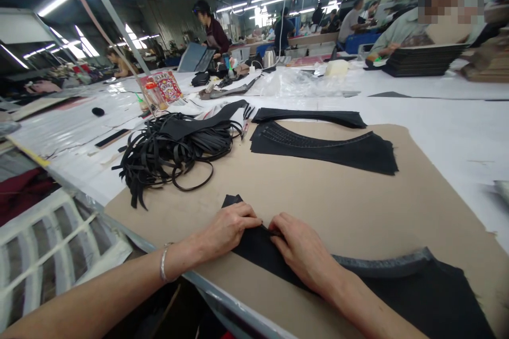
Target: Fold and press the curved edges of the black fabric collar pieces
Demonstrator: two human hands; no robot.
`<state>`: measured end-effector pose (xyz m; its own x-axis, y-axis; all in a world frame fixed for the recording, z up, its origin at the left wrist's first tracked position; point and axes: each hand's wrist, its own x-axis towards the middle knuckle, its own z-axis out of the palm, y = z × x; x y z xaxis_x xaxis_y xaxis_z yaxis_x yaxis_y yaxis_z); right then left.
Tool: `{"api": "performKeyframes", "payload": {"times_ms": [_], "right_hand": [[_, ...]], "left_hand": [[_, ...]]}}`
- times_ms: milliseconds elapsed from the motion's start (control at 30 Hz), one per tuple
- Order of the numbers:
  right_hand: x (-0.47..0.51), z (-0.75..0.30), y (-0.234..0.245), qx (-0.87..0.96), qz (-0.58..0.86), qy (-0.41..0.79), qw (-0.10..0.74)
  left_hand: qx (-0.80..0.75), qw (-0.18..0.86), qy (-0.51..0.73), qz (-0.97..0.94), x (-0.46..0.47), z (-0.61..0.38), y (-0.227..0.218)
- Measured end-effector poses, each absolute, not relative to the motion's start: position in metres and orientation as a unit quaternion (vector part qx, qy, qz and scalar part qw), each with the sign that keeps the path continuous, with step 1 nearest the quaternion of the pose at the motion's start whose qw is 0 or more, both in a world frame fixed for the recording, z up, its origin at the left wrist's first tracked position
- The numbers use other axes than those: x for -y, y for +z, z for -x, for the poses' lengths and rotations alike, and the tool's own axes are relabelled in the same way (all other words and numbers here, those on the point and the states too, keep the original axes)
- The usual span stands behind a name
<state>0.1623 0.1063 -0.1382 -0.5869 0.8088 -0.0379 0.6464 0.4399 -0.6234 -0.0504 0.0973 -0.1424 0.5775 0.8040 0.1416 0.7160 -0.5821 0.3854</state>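
Note:
A long black fabric piece (427, 296) with a curved upper edge lies along the table's near side, on brown paper (318, 190). A grey strip (382, 266) follows that curve on its right part. My left hand (230, 226) pinches the upper edge near the piece's left end, thumb and fingertips pressed together. Just to its right, my right hand (298, 246) pinches the same edge with curled fingers. My forearm hides part of the middle of the piece. Beyond my hands lie two more black curved pieces (326, 151), one behind the other.
A tangled heap of black strips (178, 140) sits at left on the paper. Behind it stand a patterned red packet (166, 86) and a small bottle (153, 96). A co-worker at right has a stack of dark panels (427, 59). A white slatted chair (51, 249) stands beside the table's left edge.

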Motion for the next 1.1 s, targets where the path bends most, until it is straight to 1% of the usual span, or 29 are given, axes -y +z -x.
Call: {"api": "performKeyframes", "payload": {"times_ms": [200, 333, 467, 633, 733, 833, 933, 1100], "right_hand": [[-0.103, -0.167, -0.139, 0.853, 0.415, 0.289, 0.129], [-0.1, -0.176, -0.142, 0.861, 0.401, 0.284, 0.132], [-0.1, -0.185, -0.144, 0.86, 0.398, 0.29, 0.133], [-0.096, -0.19, -0.142, 0.869, 0.38, 0.284, 0.137], [-0.093, -0.189, -0.144, 0.877, 0.376, 0.265, 0.14], [-0.091, -0.189, -0.146, 0.88, 0.371, 0.257, 0.15], [-0.092, -0.193, -0.144, 0.874, 0.376, 0.268, 0.153], [-0.093, -0.209, -0.135, 0.862, 0.382, 0.308, 0.126]], "left_hand": [[-0.432, 0.111, 0.116, -0.887, -0.086, 0.051, -0.141], [-0.423, 0.089, 0.121, -0.894, -0.078, 0.055, -0.146], [-0.439, 0.098, 0.141, -0.882, -0.075, 0.053, -0.147], [-0.449, 0.116, 0.199, -0.863, -0.077, 0.031, -0.139], [-0.452, 0.122, 0.182, -0.865, -0.071, 0.013, -0.143], [-0.468, 0.101, 0.167, -0.862, -0.056, 0.002, -0.153], [-0.465, 0.079, 0.18, -0.863, -0.041, 0.002, -0.159], [-0.453, 0.1, 0.171, -0.869, -0.034, 0.012, -0.149]]}}
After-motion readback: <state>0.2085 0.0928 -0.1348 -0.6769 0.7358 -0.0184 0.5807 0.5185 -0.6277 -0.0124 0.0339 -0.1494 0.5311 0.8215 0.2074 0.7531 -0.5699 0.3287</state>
